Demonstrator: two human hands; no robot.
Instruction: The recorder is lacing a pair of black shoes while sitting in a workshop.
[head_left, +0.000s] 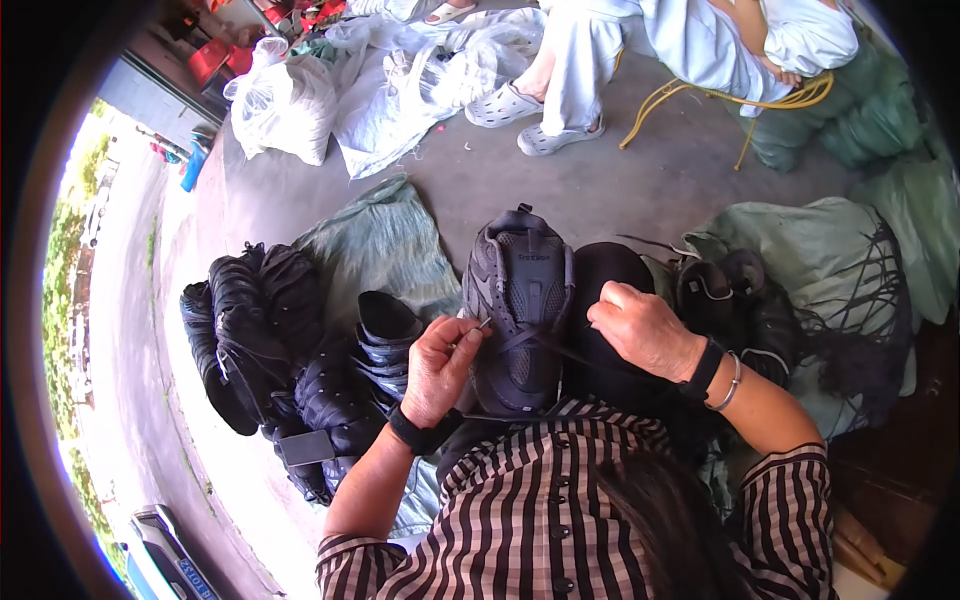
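A dark grey lace-up shoe (519,290) rests on my lap, its toe toward me and its tongue facing up. At its left side my left hand (442,362) pinches a thin, pale, needle-like tool (485,324); its exact kind is too small to tell. A dark shoelace (535,337) crosses the lower part of the tongue and trails to the right. My right hand (645,325) is closed to the right of the shoe, over my dark-clothed knee (612,268). Whatever its fingers grip is hidden.
Piles of black shoes (320,360) lie on my left, with a phone-like dark slab (306,448) on them. More dark shoes (720,280) and loose laces (860,330) lie on green sacking (800,235) at right. Ahead sits another person in light clogs (505,105), beside white bags (285,105).
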